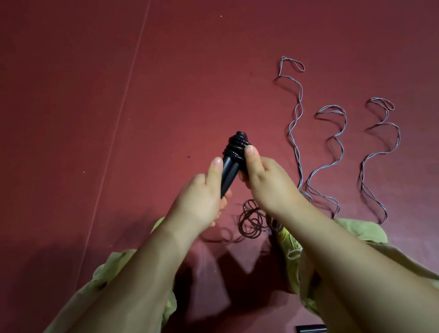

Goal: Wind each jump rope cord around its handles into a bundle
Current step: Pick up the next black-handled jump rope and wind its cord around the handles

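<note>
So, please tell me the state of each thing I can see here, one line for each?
Black handles: held together, a few cord turns wound near the top.
Dark cord: mostly unwound, lying in loose coils on the floor.
Grey cords: loose, wavy on the floor, not wound.
Left hand: grips the handles.
Right hand: grips the wound part, thumb on the turns.
Black piece: lying on the floor, untouched.

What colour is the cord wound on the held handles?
Black, like the handles themselves; the wound cord shows in the head view.
</note>
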